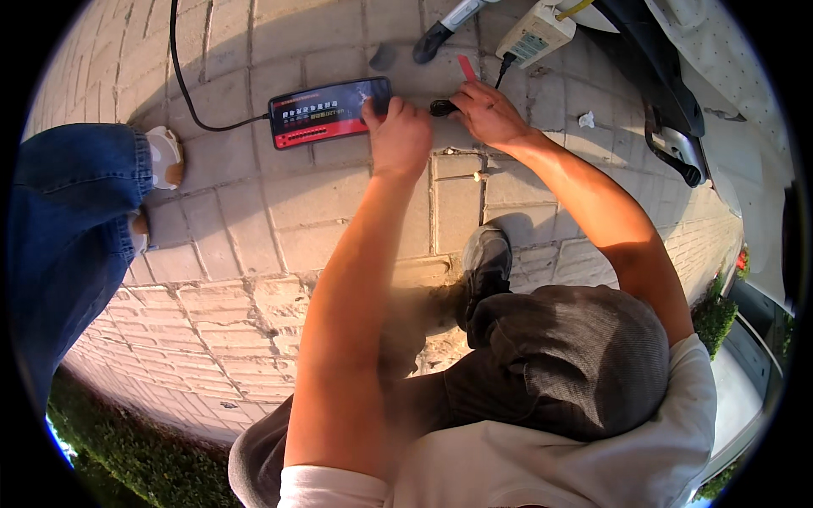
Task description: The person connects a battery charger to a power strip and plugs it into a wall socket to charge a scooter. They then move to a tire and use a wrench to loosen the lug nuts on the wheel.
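Observation:
My left hand (400, 135) is closed at the right end of a black and red rectangular device (303, 133) lying on the pavers, its thumb over the screen; whatever is between the fingertips is hidden. A black cable runs from the device's left end. My right hand (491, 117) pinches a black coiled cable (442, 107). Just above that hand lies a small red strip (467, 69). A black plug lead runs up to a white power strip (535, 38), which also has a yellow cord.
Another person's jeans (72, 195) and shoes are at the left. A black-handled tool (433, 41), a dark flat piece (382, 57) and white crumpled paper (586, 119) lie on the paving (229, 220). A vehicle (669, 76) borders the right, hedges the lower edges.

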A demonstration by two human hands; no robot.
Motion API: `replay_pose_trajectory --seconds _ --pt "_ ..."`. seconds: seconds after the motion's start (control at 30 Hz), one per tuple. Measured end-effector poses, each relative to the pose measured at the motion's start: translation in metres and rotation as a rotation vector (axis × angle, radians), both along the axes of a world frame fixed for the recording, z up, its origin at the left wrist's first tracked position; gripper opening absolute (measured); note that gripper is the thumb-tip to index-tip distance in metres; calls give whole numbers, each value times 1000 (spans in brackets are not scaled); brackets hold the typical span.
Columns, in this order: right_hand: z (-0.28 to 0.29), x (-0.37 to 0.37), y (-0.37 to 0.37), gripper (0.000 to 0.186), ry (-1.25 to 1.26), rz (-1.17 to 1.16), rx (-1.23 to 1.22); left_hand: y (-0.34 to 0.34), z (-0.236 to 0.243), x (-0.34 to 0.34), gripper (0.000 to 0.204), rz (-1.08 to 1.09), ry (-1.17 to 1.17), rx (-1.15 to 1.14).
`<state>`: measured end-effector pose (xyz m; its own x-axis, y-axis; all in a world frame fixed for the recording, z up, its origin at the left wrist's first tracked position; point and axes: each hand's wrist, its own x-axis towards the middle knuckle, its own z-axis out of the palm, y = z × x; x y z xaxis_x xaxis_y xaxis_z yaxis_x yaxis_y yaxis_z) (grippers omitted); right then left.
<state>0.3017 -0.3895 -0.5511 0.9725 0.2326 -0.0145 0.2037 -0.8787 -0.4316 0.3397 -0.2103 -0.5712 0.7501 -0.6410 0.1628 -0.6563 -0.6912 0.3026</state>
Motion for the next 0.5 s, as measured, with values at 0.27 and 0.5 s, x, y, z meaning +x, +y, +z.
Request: replay_pose_trajectory --seconds 0.27,0.5 --pt "-3 2 -6 14 -29 30 14 -1 1 -2 9 11 2 -12" --pt "1 -6 -1 17 -35 65 26 0 2 0 9 -4 9 -13"
